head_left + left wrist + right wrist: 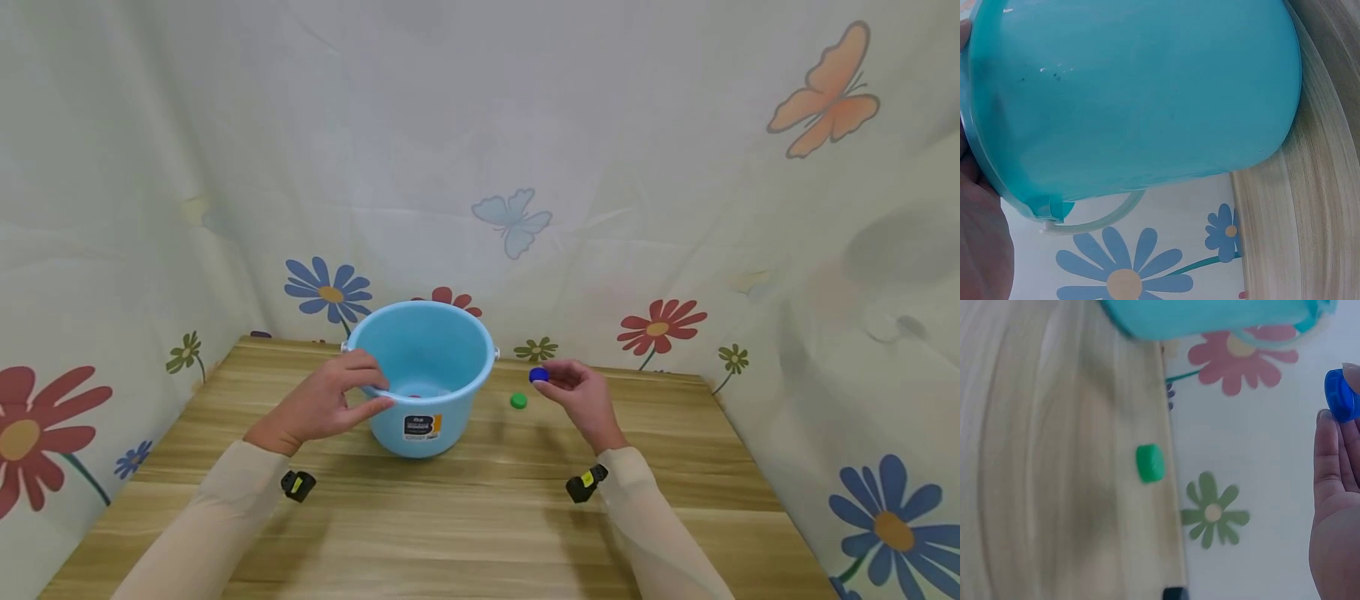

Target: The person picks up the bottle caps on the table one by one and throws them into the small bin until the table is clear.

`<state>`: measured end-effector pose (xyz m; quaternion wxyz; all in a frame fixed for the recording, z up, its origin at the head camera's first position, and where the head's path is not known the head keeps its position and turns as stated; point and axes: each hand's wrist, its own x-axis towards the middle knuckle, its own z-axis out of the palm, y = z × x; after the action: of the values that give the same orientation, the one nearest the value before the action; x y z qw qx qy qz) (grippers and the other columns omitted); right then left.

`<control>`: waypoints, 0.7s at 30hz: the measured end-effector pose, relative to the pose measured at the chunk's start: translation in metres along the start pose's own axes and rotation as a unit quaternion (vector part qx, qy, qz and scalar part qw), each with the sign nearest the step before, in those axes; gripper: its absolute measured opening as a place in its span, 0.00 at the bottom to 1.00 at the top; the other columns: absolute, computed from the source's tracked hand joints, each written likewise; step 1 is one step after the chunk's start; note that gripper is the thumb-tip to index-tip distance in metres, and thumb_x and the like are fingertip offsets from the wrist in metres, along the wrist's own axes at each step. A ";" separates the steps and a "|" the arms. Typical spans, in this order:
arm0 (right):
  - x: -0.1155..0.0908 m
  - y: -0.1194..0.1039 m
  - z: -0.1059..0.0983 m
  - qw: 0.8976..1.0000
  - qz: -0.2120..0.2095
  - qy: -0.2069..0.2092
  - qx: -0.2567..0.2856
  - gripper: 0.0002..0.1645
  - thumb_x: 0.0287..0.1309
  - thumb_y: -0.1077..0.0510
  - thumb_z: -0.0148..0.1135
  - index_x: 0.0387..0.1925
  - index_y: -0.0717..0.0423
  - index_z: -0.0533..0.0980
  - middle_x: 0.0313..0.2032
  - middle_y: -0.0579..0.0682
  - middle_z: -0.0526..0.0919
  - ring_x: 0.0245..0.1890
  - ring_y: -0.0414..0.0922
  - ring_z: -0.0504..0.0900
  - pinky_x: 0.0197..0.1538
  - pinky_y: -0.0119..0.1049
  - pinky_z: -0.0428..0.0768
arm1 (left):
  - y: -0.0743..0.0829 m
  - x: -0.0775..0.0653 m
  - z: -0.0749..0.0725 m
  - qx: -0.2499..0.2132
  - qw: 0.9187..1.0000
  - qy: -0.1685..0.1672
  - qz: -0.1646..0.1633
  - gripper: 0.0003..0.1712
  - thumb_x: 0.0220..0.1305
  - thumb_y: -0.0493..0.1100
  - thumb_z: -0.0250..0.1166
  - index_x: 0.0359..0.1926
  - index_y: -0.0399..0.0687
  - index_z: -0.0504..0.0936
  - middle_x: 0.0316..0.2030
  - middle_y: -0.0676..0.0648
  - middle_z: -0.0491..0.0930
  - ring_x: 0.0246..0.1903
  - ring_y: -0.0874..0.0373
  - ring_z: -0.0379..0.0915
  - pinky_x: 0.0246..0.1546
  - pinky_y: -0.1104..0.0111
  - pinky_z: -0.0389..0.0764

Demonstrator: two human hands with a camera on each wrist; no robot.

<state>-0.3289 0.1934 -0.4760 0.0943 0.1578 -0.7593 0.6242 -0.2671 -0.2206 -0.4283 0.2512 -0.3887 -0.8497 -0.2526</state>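
A light blue bucket (420,429) stands upright on the wooden table. My left hand (326,398) grips its near left rim, with the fingers over the edge and the thumb outside. Only part of that hand shows in the left wrist view, beside the bucket's wall (1147,94). To the right of the bucket, my right hand (583,398) pinches a blue bottle cap (538,375) above the table. A green bottle cap (518,401) lies on the table between the bucket and my right hand. Something small and red, mostly hidden, shows at the bucket's bottom.
The wooden table (450,533) meets a white flowered curtain (420,167) at its back and sides. A pale handle (1104,219) hangs at the bucket's side. Black wrist cameras sit by both sleeves.
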 end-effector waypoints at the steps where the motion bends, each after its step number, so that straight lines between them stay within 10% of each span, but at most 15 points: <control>1: 0.001 -0.003 0.001 1.000 -0.003 -0.004 0.004 0.27 0.54 0.51 0.79 0.52 0.59 0.82 0.52 0.59 0.86 0.46 0.41 0.88 0.51 0.30 0.85 | 0.000 0.000 0.000 0.000 1.000 0.000 0.000 0.10 0.54 0.46 0.80 0.36 0.58 0.86 0.37 0.59 0.81 0.42 0.62 0.76 0.49 0.49 0.86; 21: 0.018 -0.058 0.029 0.998 -0.034 -0.044 0.026 0.30 0.56 0.51 0.77 0.56 0.62 0.80 0.52 0.57 0.86 0.50 0.45 0.87 0.54 0.32 0.84 | -0.001 -0.001 0.001 0.005 1.000 0.000 0.001 0.10 0.55 0.47 0.79 0.35 0.60 0.86 0.36 0.61 0.80 0.41 0.65 0.75 0.47 0.52 0.86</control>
<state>-0.3234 0.1529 -0.4221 0.0783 0.2133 -0.7401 0.6329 -0.2673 -0.2216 -0.4300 0.2535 -0.3885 -0.8504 -0.2481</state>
